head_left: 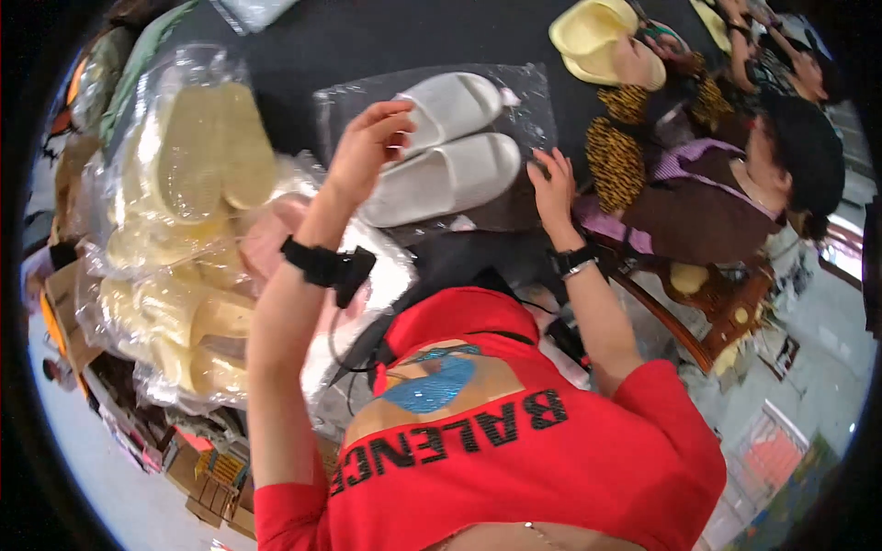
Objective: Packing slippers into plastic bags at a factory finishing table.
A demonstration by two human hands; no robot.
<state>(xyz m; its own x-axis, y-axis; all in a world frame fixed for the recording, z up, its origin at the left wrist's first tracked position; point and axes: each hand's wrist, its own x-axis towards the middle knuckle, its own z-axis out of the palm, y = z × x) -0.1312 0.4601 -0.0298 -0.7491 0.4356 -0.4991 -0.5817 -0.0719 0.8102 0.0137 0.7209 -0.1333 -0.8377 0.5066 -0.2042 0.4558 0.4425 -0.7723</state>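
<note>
Slippers in clear bags [197, 197] heaped far left of the left hand, pale yellow, several pairs stacked, exact count unclear through the wrinkled plastic. Further right, left hand [367, 147] raised, fingers curled and pinching the near end of the upper white slipper, a black band on the wrist. Just right of that hand, two white slippers [450, 161] lying side by side as one pair, soles down on a clear plastic bag [528, 101] spread over a dark table [367, 37]. Long axes running from lower left to upper right, parallel to each other, open toes toward the upper right, away from the left hand. Upper slipper touching the left fingertips; lower slipper reaching across to the right hand. Right hand [554, 184] just beside the far end of the lower slipper, fingers loosely spread and pressed flat on the edge of the bag, gripping nothing that can be made out. Black band on that wrist too. Beyond the right hand, up and to the right, two yellow slippers [597, 41] stacked as a pair, well apart from the white ones. Right of those, another person [735, 184] seated, in brown and purple.
</note>
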